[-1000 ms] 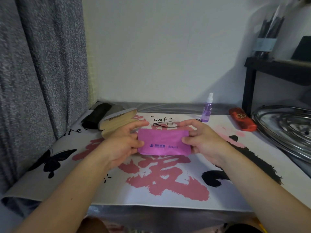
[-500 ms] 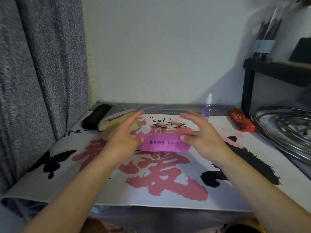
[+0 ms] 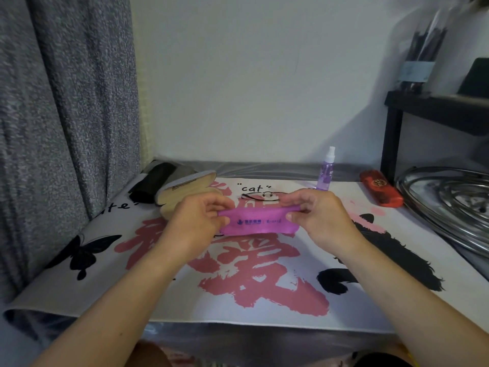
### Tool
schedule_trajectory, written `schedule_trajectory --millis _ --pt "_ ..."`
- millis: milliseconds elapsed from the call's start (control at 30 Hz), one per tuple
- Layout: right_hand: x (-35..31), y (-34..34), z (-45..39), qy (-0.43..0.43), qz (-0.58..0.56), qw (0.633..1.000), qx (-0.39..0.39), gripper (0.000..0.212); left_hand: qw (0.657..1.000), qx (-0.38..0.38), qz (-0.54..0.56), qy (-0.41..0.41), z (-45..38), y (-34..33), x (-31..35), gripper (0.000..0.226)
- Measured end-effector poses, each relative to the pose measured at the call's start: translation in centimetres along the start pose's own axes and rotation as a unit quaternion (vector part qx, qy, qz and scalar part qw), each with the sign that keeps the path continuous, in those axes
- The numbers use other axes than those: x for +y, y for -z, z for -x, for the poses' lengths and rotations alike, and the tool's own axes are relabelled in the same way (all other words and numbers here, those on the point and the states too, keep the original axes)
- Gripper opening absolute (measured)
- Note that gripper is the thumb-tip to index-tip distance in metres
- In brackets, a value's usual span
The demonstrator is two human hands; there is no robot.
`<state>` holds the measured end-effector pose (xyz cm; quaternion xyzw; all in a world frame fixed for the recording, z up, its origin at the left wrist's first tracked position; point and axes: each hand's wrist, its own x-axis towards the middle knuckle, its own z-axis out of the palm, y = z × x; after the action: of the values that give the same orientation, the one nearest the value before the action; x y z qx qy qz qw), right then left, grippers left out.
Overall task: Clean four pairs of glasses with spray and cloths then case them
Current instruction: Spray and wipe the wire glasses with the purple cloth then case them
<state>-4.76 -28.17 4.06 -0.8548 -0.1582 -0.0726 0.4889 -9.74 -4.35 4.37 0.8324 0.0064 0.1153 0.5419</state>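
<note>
Hands both on the cloth [image 3: 258,223]: left hand [image 3: 197,221] pinches its left end, right hand [image 3: 315,217] pinches its right end, fingers clamped on the fabric at both sides, cloth stretched between them just above the mat [image 3: 264,282]. It looks folded over into a narrow strip (blue print faces the camera).

Glasses [image 3: 263,196], one thin-framed pair, lie on the mat just behind the cloth, not touched by either hand. Spray [image 3: 326,172] stands upright behind and to the right of them, well clear of the hands. Tan case [image 3: 189,193] sits open at the left, partly hidden by the left hand; I cannot tell whether anything is in it. Black case [image 3: 152,182] lies behind it, near the curtain [image 3: 66,102]. Red case [image 3: 381,188] lies shut at the far right of the counter [image 3: 264,168], beside a metal rack [image 3: 449,205].

Progress, as a judgement: late. Only one pair is out, so the others are probably cased already, though the shut cases hide their contents. Left to do: this pair must go into a case, likely the open tan one, with the cloth put away, and the case closed. Whether these lenses are wiped yet cannot be told.
</note>
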Motion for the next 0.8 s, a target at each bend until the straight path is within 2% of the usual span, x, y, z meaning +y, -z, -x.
schedule_trajectory --millis 100,200,333,433,533,600,667,800 --pt "-0.1 -0.2 -0.3 -0.008 0.017 1.0 0.009 0.027 0.999 0.015 -0.041 0.021 0.1 0.0 0.0 0.024" --pt "-0.4 -0.5 -0.5 -0.018 0.04 0.999 -0.015 0.024 0.998 0.021 -0.051 0.042 0.2 0.3 0.1 0.02" --pt "-0.9 -1.2 -0.9 -0.048 -0.02 0.998 -0.041 0.022 0.996 0.002 -0.015 0.084 0.3 1.6 -0.6 0.013" --pt "-1.3 -2.3 -1.6 -0.09 -0.099 0.987 -0.085 0.02 0.994 -0.021 -0.037 0.099 0.2 2.6 -1.9 0.009" --pt "-1.6 -4.4 -2.6 -0.109 -0.122 0.981 -0.106 0.011 0.99 -0.015 -0.063 0.126 0.6 3.5 -3.2 0.009" --pt "-1.9 -6.0 -3.8 -0.108 -0.109 0.984 -0.086 0.012 0.989 0.031 -0.08 0.119 0.7 4.3 -4.0 0.009" --pt "-2.4 -7.8 -5.7 -0.093 -0.068 0.992 -0.056 0.017 0.983 0.108 -0.119 0.086 0.3 5.1 -4.4 0.014" --pt "-4.2 -11.3 -10.3 -0.028 0.046 0.999 -0.008 0.022 0.941 0.238 -0.238 -0.034 -0.9 5.8 -4.5 0.018"
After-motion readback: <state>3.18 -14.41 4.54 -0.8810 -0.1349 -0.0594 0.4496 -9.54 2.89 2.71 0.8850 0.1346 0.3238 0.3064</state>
